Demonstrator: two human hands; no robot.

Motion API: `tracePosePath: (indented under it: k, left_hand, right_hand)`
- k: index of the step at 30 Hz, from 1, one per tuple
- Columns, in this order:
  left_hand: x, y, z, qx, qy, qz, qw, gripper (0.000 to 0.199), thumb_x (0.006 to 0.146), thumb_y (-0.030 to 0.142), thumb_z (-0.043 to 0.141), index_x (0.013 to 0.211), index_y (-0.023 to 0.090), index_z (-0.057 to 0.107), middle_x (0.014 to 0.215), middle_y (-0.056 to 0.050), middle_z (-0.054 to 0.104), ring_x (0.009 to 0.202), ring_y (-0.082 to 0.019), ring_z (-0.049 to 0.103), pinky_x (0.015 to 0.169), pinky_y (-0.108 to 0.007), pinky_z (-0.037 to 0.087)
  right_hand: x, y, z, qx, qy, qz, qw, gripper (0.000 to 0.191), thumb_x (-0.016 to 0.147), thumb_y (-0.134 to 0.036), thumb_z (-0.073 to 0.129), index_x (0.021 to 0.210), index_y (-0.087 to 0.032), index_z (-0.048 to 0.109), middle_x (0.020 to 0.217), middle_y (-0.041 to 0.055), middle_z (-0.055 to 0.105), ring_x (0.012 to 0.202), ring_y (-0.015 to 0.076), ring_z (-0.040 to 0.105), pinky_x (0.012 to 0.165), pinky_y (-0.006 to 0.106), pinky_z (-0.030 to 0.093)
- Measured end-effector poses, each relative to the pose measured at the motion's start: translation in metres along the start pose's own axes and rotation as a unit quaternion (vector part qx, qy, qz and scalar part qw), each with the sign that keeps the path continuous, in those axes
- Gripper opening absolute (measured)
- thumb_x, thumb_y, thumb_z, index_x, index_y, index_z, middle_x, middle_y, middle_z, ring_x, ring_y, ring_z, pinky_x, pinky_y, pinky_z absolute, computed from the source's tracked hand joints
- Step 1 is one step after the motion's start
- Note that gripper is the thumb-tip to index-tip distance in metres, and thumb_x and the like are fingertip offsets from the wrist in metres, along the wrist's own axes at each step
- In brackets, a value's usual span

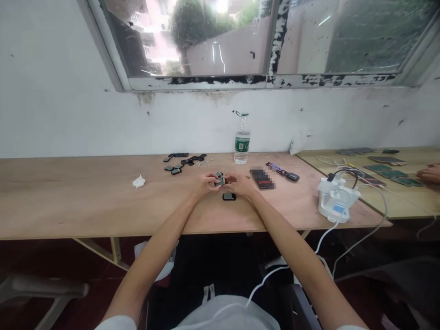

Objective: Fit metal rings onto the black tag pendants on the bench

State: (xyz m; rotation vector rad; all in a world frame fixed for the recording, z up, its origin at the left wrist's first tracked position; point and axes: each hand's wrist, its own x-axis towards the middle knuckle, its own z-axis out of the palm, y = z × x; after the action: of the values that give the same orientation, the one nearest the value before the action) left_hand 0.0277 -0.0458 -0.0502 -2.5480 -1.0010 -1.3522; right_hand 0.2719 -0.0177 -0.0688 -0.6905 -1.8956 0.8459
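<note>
Between my two hands is a small dark device with a grey face [220, 181], held just above the table. The fingers of my left hand [205, 183] pinch its left side. My right hand [239, 183] grips it from the right, fingertips bent around the edge. Just below them on the table lies a similar black piece with a grey face [229, 196]. Farther back, several more black pieces [189, 160] are scattered, with small pale bits [202, 163] beside them. Fine details of the held device are too small to make out.
A water bottle [241, 144] stands near the wall. To the right lie a blurred dark phone-like object [262, 178], a snack bar wrapper [276, 168] and a white power strip [335, 201] with cables. A crumpled tissue [139, 182] lies left. Another person's hand [429, 174] shows at far right, near green boards [388, 172].
</note>
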Motion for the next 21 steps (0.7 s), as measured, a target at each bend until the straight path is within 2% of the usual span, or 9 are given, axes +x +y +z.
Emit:
tracePosePath:
  k: [5, 8, 10, 12, 15, 17, 21]
  left_hand:
    - [0.002, 0.003, -0.002, -0.022, 0.007, -0.021, 1.0, 0.011, 0.083, 0.028, 0.088, 0.091, 0.021, 0.088, 0.099, -0.008, 0.083, 0.081, -0.02, 0.078, 0.079, -0.031, 0.066]
    - [0.004, 0.003, -0.006, -0.029, -0.006, -0.061, 0.998, 0.01, 0.08, 0.026, 0.088, 0.088, 0.021, 0.087, 0.097, -0.007, 0.084, 0.074, -0.018, 0.076, 0.073, -0.029, 0.065]
    - [0.004, 0.001, -0.011, -0.031, -0.004, -0.096, 0.995, 0.01, 0.078, 0.026, 0.089, 0.086, 0.02, 0.087, 0.095, -0.007, 0.084, 0.071, -0.018, 0.074, 0.069, -0.029, 0.064]
    - [0.004, -0.001, -0.018, -0.025, 0.01, -0.141, 0.99, 0.012, 0.079, 0.029, 0.088, 0.085, 0.019, 0.087, 0.09, -0.007, 0.084, 0.07, -0.019, 0.074, 0.066, -0.029, 0.062]
    - [0.003, -0.006, -0.027, 0.016, 0.007, -0.199, 0.98, 0.014, 0.077, 0.032, 0.088, 0.081, 0.019, 0.087, 0.077, -0.006, 0.081, 0.065, -0.02, 0.07, 0.06, -0.028, 0.055]
    - [0.002, -0.008, -0.029, 0.049, -0.03, -0.216, 0.975, 0.013, 0.074, 0.031, 0.088, 0.077, 0.019, 0.087, 0.069, -0.005, 0.078, 0.061, -0.019, 0.067, 0.057, -0.028, 0.05]
    - [0.003, -0.009, -0.027, 0.064, -0.119, -0.223, 0.965, 0.009, 0.074, 0.03, 0.085, 0.076, 0.021, 0.087, 0.065, -0.004, 0.077, 0.058, -0.019, 0.065, 0.057, -0.029, 0.044]
  right_hand:
    - [0.001, -0.003, 0.0, -0.059, -0.01, -0.011, 0.998, 0.025, 0.089, -0.031, 0.082, 0.112, -0.024, 0.086, 0.126, 0.0097, 0.081, 0.105, 0.0268, 0.078, 0.095, 0.041, 0.065]
    - [0.004, -0.006, -0.003, -0.091, -0.012, -0.015, 0.996, 0.032, 0.092, -0.033, 0.079, 0.122, -0.027, 0.085, 0.134, 0.0097, 0.079, 0.105, 0.0256, 0.078, 0.095, 0.04, 0.065]
    - [0.006, -0.006, -0.009, -0.119, 0.023, -0.006, 0.993, 0.034, 0.095, -0.03, 0.074, 0.127, -0.024, 0.083, 0.133, 0.0111, 0.078, 0.1, 0.0233, 0.077, 0.093, 0.038, 0.065]
    - [0.007, -0.005, -0.02, -0.17, 0.087, 0.025, 0.981, 0.033, 0.097, -0.023, 0.064, 0.123, -0.019, 0.083, 0.13, 0.0127, 0.077, 0.098, 0.0222, 0.076, 0.094, 0.037, 0.064]
    - [0.005, -0.002, -0.041, -0.276, 0.15, 0.103, 0.944, 0.035, 0.095, -0.012, 0.056, 0.116, -0.015, 0.084, 0.132, 0.0155, 0.074, 0.108, 0.0248, 0.074, 0.103, 0.037, 0.06]
    - [0.002, 0.0, -0.051, -0.345, 0.126, 0.158, 0.916, 0.037, 0.09, -0.009, 0.06, 0.119, -0.014, 0.083, 0.137, 0.0186, 0.072, 0.12, 0.0302, 0.071, 0.109, 0.039, 0.056]
    - [0.0, -0.001, -0.053, -0.428, 0.007, 0.212, 0.878, 0.035, 0.087, -0.01, 0.069, 0.117, -0.016, 0.084, 0.141, 0.0216, 0.072, 0.133, 0.0385, 0.065, 0.112, 0.046, 0.051]
